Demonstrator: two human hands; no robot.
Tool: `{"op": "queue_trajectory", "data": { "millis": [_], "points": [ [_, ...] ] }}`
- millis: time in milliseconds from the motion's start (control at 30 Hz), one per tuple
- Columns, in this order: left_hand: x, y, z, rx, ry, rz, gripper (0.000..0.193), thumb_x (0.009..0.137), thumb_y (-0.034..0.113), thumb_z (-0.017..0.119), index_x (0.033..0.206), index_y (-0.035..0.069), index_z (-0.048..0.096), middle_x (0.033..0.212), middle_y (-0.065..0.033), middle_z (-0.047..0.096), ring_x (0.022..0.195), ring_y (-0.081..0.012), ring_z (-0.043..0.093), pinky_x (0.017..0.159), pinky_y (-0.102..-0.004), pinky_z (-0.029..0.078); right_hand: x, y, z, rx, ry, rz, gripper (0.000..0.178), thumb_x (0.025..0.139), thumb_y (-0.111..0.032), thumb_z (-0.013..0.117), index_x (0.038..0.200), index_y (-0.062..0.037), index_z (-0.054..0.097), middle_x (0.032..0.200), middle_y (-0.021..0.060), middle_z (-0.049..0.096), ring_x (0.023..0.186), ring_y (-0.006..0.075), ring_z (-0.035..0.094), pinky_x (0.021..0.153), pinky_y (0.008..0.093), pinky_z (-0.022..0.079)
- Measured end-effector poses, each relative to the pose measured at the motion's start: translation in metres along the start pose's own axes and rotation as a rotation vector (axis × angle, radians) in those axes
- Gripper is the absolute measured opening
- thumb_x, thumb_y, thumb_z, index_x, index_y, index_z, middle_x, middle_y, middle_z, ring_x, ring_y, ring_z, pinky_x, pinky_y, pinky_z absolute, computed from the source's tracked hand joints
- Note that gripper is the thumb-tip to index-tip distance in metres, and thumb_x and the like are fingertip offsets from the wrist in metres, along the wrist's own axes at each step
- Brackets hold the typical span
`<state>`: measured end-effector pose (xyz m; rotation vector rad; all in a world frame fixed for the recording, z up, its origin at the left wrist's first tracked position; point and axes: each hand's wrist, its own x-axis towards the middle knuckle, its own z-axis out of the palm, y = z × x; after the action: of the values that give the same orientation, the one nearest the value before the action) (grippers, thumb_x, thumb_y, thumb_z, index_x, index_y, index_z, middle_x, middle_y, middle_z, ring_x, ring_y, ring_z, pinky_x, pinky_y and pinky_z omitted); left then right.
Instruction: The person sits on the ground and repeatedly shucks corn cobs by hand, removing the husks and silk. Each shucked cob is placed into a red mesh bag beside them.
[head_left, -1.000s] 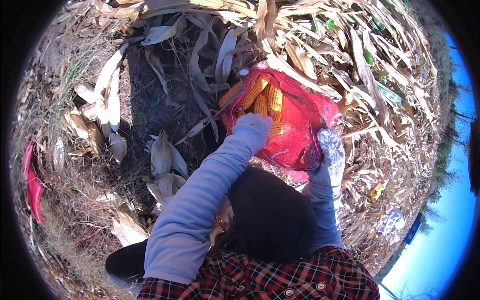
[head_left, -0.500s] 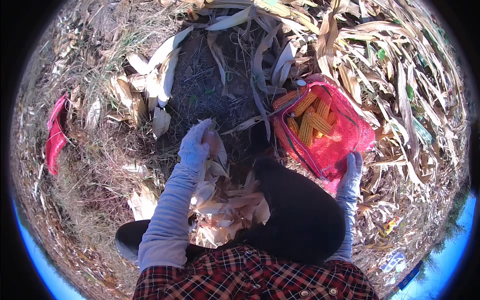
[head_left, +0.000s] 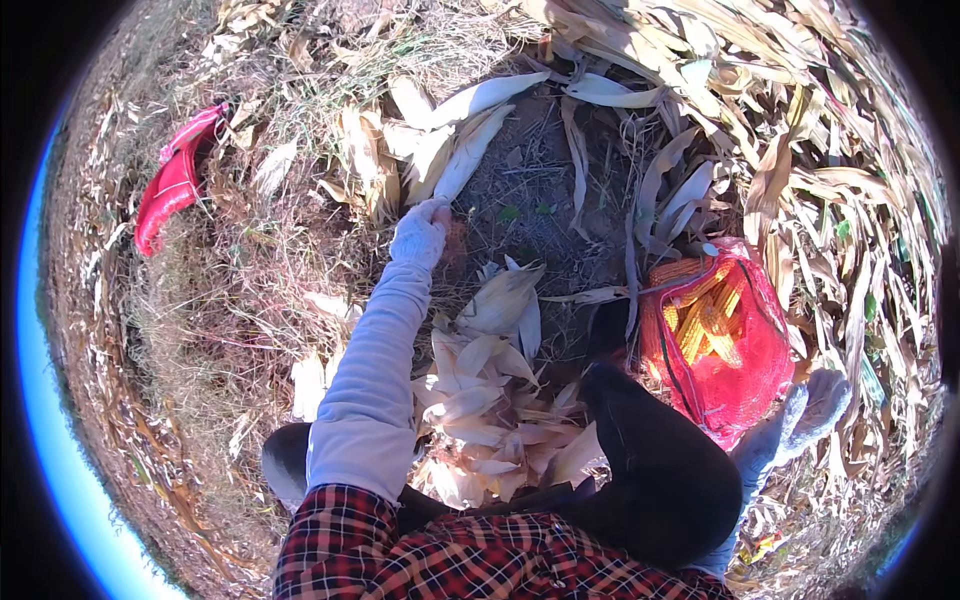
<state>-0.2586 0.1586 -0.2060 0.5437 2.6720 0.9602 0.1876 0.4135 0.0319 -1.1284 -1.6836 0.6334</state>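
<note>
Left hand [head_left: 420, 235], gloved, stretched out onto bare soil just below pale corn husks [head_left: 455, 140] lying lengthwise away from the body; grip hidden, cannot tell. Right hand [head_left: 822, 400] gloved, touching red mesh sack [head_left: 745, 375] of yellow cobs; grip unclear.

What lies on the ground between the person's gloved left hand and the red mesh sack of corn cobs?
In the head view, pale corn husks and a patch of bare dark soil lie between the left hand and the red mesh sack.

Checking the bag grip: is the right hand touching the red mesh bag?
Cannot tell. In the head view, right hand sits at the red mesh bag edge; contact is unclear.
</note>
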Motion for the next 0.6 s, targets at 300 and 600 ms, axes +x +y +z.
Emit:
{"op": "queue_trajectory", "data": {
  "millis": [300, 600],
  "points": [
    [0.066, 0.029, 0.037, -0.038, -0.184, -0.377, 0.066, 0.083, 0.021, 0.074, 0.143, 0.002, 0.052, 0.118, -0.0224, 0.069, 0.108, -0.0346, 0.070, 0.093, -0.0421, 0.056, -0.006, 0.022, 0.010, 0.146, -0.282, -0.086, 0.060, 0.104, -0.014, 0.055, 0.158, -0.0015, 0.035, 0.158, 0.0185, 0.043, 0.147, 0.0309, 0.042, 0.125, 0.0470, 0.030],
    [0.031, 0.025, 0.021, -0.069, -0.341, -0.443, 0.062, 0.080, 0.031, 0.083, 0.130, 0.004, 0.058, 0.116, -0.0184, 0.067, 0.099, -0.0278, 0.070, 0.080, -0.0394, 0.059, -0.017, 0.015, 0.017, 0.200, -0.404, -0.002, 0.053, 0.102, 0.000, 0.050, 0.155, 0.0001, 0.041, 0.156, 0.0174, 0.047, 0.142, 0.0295, 0.048, 0.122, 0.0463, 0.034]
  ]
}}
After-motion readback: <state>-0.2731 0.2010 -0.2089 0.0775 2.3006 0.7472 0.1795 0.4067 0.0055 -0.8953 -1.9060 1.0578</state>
